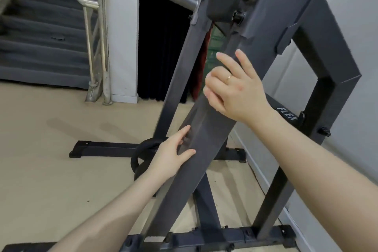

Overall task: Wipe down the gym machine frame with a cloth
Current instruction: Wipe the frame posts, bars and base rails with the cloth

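Observation:
The dark grey gym machine frame (204, 170) fills the middle of the head view, with a slanted beam running from the floor base up to the right. My left hand (173, 154) touches the beam's left edge low down, its fingers and thumb fairly straight. Higher up, my right hand (231, 88) lies over the same beam. Its forefinger and thumb point up, and its other fingers curl round the beam's left edge. No cloth is visible in either hand or anywhere in view.
A round black weight plate (141, 155) leans by the frame's floor bars behind my left hand. A staircase with a metal handrail (96, 47) rises at the left, beside a white pillar (122, 37). A white wall (358, 47) stands close on the right. The floor is beige.

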The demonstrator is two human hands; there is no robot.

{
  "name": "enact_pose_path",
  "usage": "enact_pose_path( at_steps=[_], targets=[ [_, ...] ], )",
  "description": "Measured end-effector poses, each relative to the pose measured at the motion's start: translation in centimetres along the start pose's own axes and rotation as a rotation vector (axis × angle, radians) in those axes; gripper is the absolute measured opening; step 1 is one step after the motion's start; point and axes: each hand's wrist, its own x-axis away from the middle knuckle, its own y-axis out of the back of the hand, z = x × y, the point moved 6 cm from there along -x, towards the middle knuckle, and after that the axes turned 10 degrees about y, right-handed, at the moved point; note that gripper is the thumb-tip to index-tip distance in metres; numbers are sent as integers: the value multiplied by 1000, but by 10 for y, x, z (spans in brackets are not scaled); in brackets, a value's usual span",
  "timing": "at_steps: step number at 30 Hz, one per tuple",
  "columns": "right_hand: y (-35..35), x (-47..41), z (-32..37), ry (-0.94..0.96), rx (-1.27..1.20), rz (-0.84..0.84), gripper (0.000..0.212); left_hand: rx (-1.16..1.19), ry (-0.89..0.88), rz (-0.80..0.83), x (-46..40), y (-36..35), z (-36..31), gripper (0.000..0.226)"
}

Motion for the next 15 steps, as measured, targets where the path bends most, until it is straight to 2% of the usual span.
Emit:
enact_pose_path(
  at_steps=[2, 4, 7, 9, 11, 13, 15],
  targets=[
    [-1, -1, 0, -94, 12, -6, 32, 34, -6, -14, -1, -2, 7, 64],
    [-10, 12, 27, -100, -5, 58, 31, 78, -26, -31, -4, -2, 9, 64],
    [-20, 30, 72, 95, -48, 189, 28, 107, -55, -4, -9, -2, 13, 63],
    [-18, 24, 67, 187, -16, 193, 30, 107, -59, 14, -10, -2, 15, 63],
    [-12, 6, 38, 127, 82, 146, 29, 131, -49, 23, -12, -2, 17, 63],
    [-8, -11, 6, -23, 181, 110, 32, 142, -53, 23, -12, -1, 18, 62],
    [-8, -11, 2, -148, 172, 54, 32, 142, -53, 35, -14, -1, 19, 62]
  ],
)
